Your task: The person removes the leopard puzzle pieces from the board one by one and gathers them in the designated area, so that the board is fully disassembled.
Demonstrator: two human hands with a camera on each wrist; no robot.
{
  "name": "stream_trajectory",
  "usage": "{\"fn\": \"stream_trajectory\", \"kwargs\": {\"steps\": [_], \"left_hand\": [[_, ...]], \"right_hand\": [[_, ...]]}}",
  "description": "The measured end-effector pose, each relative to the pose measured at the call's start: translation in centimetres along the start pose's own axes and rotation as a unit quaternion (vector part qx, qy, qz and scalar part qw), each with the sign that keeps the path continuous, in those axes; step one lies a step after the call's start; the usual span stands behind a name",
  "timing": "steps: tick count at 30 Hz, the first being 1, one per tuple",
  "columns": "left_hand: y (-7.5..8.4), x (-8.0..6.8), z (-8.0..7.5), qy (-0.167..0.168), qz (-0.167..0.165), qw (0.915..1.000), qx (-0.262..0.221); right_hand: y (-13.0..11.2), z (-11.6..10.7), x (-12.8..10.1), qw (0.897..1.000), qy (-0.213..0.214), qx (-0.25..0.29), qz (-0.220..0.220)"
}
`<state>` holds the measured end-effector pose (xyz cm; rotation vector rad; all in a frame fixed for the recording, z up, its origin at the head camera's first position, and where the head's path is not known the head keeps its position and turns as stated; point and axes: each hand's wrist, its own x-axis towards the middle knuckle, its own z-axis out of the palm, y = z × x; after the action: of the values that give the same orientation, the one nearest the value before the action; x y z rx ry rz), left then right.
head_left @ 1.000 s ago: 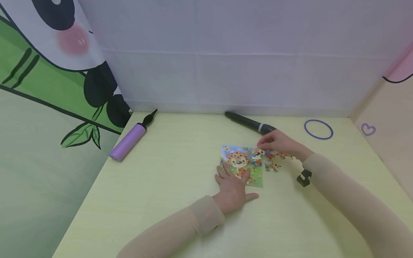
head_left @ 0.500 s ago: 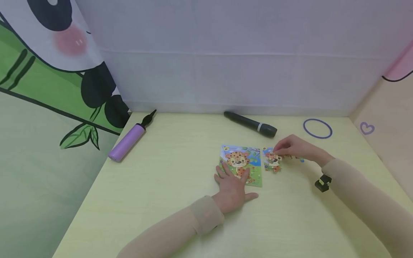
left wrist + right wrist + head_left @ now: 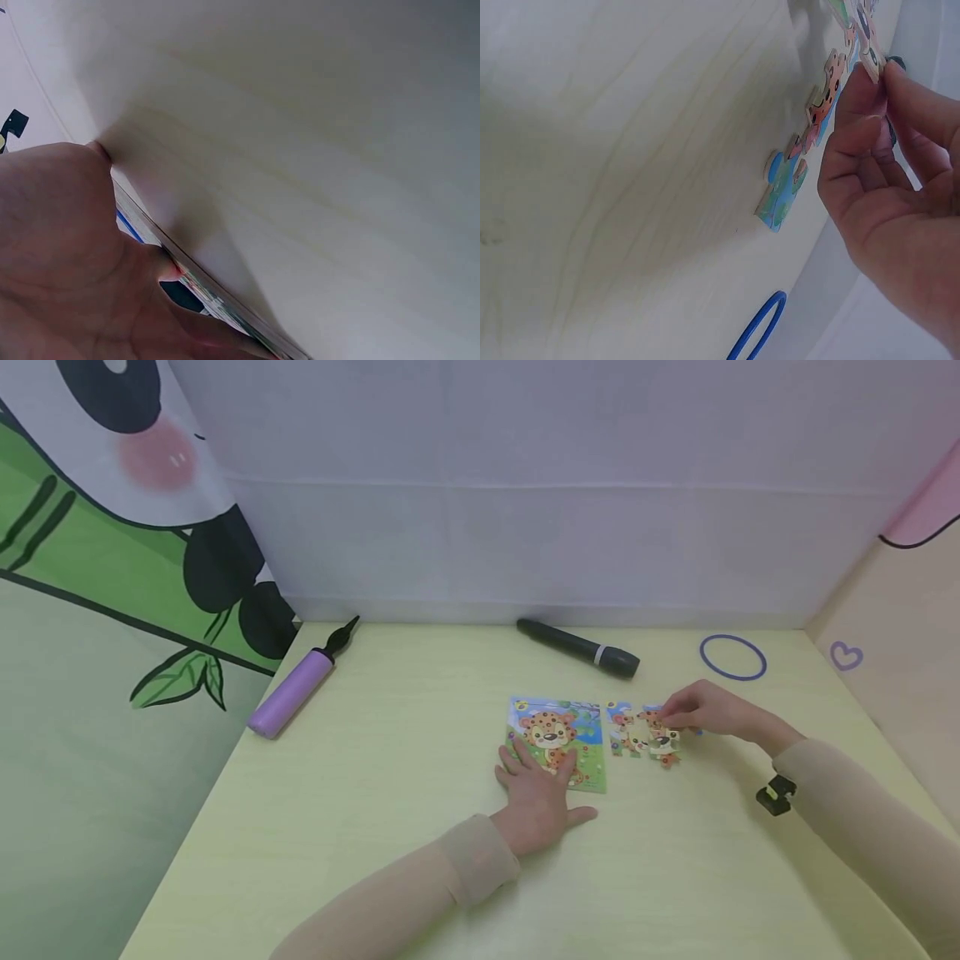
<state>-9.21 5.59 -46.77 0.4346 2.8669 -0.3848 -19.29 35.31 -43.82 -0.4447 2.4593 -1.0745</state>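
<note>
My left hand (image 3: 534,806) rests with spread fingers on the lower part of a square leopard picture board (image 3: 592,768). The board's edge (image 3: 225,304) shows beneath the fingers in the left wrist view. To its right, my right hand (image 3: 708,708) pinches a jigsaw puzzle piece (image 3: 663,745) with a leopard face on it, between thumb and index finger. That piece (image 3: 870,49) is seen edge-on in the right wrist view. Joined puzzle pieces (image 3: 621,727) lie just right of the board. More pieces (image 3: 780,191) with blue, green and spotted orange parts lie under the right hand.
A purple hand pump (image 3: 292,693) with a black nozzle lies at the table's left edge. Behind the board is a black microphone (image 3: 577,647). A blue ring (image 3: 732,657) lies at the back right, in front of the pale backdrop (image 3: 480,543).
My right hand has moved right, carrying the leopard-face puzzle piece from the board's upper right edge to over the loose pieces. The left hand has stayed on the board.
</note>
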Motion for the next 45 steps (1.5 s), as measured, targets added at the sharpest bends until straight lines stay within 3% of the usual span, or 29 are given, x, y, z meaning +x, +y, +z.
{"fn": "stream_trajectory", "kwargs": {"steps": [5,17,25,45], "left_hand": [[0.0,0.0,0.0,-0.001,0.002,1.0000,0.000],[-0.1,0.0,0.1,0.007,0.005,0.9998,-0.016],[-0.2,0.0,0.2,0.004,0.003,0.9998,-0.017],[-0.2,0.2,0.1,0.006,0.008,0.9999,-0.009]], "right_hand": [[0.4,0.0,-0.2,1.000,0.015,-0.007,0.002],[1.3,0.5,0.3,0.996,0.040,-0.081,-0.007],[1.6,0.8,0.4,0.994,0.047,-0.094,-0.003],[-0.5,1.3,1.2,0.991,0.062,-0.116,-0.021]]}}
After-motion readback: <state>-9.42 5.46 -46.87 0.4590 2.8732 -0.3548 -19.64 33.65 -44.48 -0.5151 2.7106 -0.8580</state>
